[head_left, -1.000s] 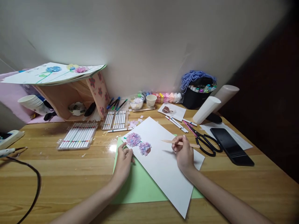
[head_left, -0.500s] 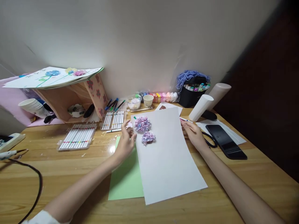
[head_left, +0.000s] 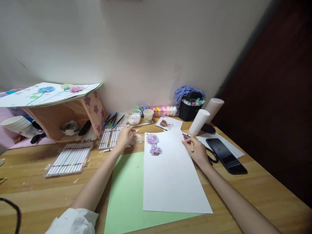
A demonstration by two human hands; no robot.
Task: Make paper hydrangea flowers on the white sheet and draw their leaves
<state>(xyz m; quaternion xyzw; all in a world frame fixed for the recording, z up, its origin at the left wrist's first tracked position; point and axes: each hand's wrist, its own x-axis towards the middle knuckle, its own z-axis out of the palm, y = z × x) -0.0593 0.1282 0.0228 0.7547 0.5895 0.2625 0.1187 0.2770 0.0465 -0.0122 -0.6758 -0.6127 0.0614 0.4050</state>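
Note:
A white sheet of paper lies partly over a green sheet. Two fluffy pink-and-purple paper flowers, an upper one and a lower one, sit at its upper left. My left hand is off the sheet, fingers reaching out and slightly bent, beside small paper scraps. At the sheet's right edge, my right hand has a flat wooden craft stick between its fingers, and its fingertips touch the paper.
Marker sets lie at left, near a pink box topped with flower artwork. Behind are a bowl, a paper cup and brown paste on paper. A white cylinder, black scissors and a phone stand or lie right.
My left hand has let go of the white sheet's left edge and moved left and up towards the scraps. The sheet has come down flatter over the green one. The view has shifted.

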